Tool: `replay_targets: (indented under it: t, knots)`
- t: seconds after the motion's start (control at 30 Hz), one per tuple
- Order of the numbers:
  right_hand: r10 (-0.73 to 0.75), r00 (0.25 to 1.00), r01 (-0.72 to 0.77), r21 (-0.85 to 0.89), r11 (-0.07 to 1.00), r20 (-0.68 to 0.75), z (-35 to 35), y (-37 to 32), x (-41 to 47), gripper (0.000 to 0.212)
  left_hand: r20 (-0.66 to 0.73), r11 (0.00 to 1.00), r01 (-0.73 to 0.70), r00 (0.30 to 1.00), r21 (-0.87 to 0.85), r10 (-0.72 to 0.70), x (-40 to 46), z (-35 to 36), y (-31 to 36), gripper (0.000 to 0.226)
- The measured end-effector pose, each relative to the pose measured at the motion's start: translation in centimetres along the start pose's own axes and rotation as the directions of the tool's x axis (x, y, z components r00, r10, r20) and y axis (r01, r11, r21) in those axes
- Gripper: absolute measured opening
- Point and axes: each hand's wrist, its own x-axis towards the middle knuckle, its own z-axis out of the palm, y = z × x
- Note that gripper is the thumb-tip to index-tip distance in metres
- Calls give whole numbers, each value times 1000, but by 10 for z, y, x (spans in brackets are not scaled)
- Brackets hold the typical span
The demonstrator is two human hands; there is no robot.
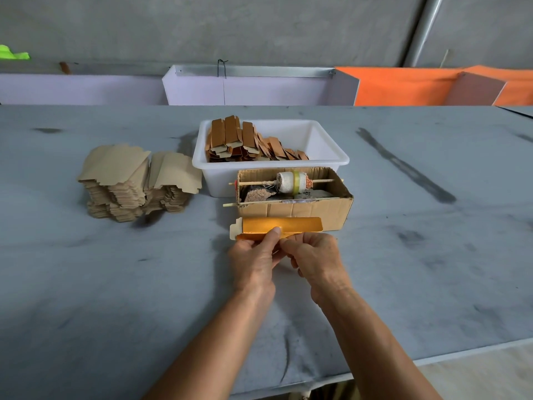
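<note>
Where both hands meet: a gold card, long and narrow, with a pale tab at its left end and its near edge folded up.
Card position: low over the table, just in front of the cardboard box, its long side running along the box front; cannot tell whether it touches the box.
Left hand: pinches the card near its middle, thumb flat on the shiny top face, other fingers tucked out of sight below.
Right hand: fingers curled, gripping the folded near edge just right of the left thumb; fingertips hidden.
Cardboard box: open-topped, a thin stick laid across it carrying a white cloth roll with a yellow-green band; scraps lie under the roll.
White tub: directly behind the cardboard box and touching it, its left half packed with folded brown cards, some upright, some leaning.
Tan stack: flat cut sheets piled on the table left of the tub, top sheets fanned out.
Table: grey, smudged with dark marks.
</note>
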Motion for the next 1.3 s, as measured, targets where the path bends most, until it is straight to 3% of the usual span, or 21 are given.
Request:
replay_targets:
  t: [0.3,0.47,0.63,0.97,1.17,1.3]
  knots:
    - [-14,998,15,13,1000,-62,10,6,-7,29,-113,1000,6,994,18,-4,0,0,2,10]
    - [-70,993,73,27,997,-97,13,11,-9,36,-100,999,32,994,-14,-33,0,1,6,8]
    - [-170,981,168,-25,985,-91,11,15,-9,27,-60,995,94,994,-41,-97,0,0,10,9]
    - [-126,978,145,110,983,-166,10,19,-12,17,-74,993,121,990,1,-120,-4,2,12,13]
    - [1,994,41,391,920,-107,10,8,-19,8,-85,995,97,992,4,-97,-6,5,14,18]
    - [60,994,-13,461,888,-89,12,3,-20,8,-74,996,92,993,3,-92,-8,4,16,15]
